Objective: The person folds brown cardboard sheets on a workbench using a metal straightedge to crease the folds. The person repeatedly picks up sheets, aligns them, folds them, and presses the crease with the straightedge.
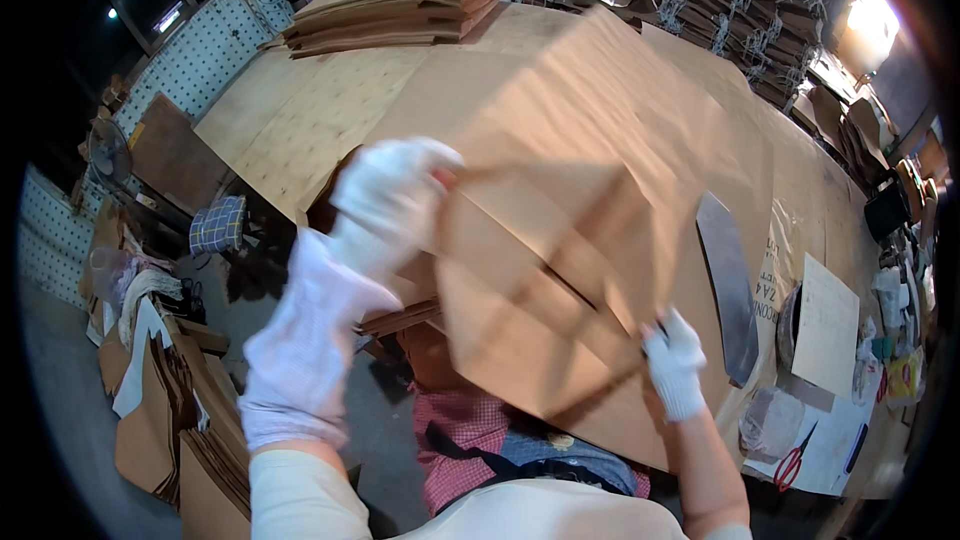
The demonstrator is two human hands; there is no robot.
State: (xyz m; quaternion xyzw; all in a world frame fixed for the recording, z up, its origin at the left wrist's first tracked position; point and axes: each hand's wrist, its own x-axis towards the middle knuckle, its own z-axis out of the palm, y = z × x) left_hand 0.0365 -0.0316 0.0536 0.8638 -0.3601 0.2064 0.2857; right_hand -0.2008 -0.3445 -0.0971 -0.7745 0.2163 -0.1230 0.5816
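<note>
A large brown paper bag [530, 315] is between my hands, blurred by motion. Its near end is spread into an angular folded shape with a narrow dark slit in the middle, and its long body slants away across the table. My left hand [395, 200], in a white glove, is closed on the upper left edge of the folded end. At the lower right edge, my right hand [675, 360], in a white glove that leaves fingertips bare, pinches the paper. A dark grey flat plate with a rounded end [728, 290] lies to the right of the bag.
A stack of flat brown paper [400, 5] sits on the far part of the wooden table [290, 125]. Red-handled scissors [790, 465], white sheets and a pale board [825, 325] lie at the right. Tied bundles [745, 20] stand behind; more brown sheets [150, 430] lean at the left.
</note>
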